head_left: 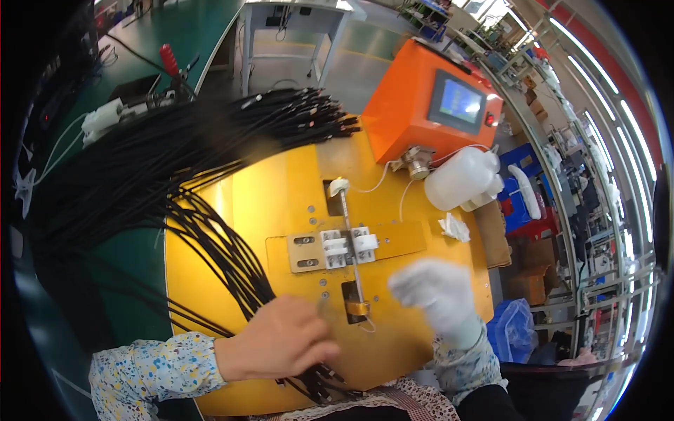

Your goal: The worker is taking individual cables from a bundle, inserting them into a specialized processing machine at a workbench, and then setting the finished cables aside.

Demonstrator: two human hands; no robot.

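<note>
Evidently, the left hand (pixel 281 338) hangs at the near left of the yellow worktop (pixel 393 337), its fingers curled in and the thumb lying close beside them. It covers part of the loose strand of black cables (pixel 232 263), which runs from the far left down to the near edge; whether the fingers pinch any of them or are only above them, I cannot tell. The right hand (pixel 437 291), in a white glove, is farther right, blurred, with fingers bent and close together; I cannot tell if they hold anything. Between the hands and a little farther off, a slim rod (pixel 356 281) passes across the white clamp block (pixel 350 247) in the middle of the worktop. A thick bundle of black cables (pixel 182 137) lies at the far left, while an orange control box (pixel 407 105) and a white plastic bottle (pixel 460 179) stand far right.
</note>
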